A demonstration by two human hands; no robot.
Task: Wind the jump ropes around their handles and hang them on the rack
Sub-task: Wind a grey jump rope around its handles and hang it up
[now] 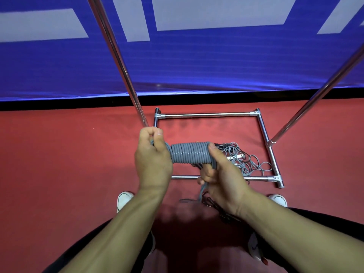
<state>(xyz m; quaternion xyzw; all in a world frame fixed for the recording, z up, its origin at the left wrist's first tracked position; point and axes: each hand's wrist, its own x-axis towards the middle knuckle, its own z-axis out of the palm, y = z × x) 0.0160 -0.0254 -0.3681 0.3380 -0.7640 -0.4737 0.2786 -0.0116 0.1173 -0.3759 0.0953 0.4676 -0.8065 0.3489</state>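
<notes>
We've got both hands (pixel 183 164) clamped on the wound rope (pixel 190 155); slack grip and the coils unravel.

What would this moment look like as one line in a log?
stage: winding | left hand: grips coil end | right hand: grips other end, loose tail | grey rope coil: wound, unhung | more ropes: floor, inside rack base

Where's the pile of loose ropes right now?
In the head view, the loose ropes lie on the red floor inside the rack base, toward its right side, just beyond the right hand.
</notes>
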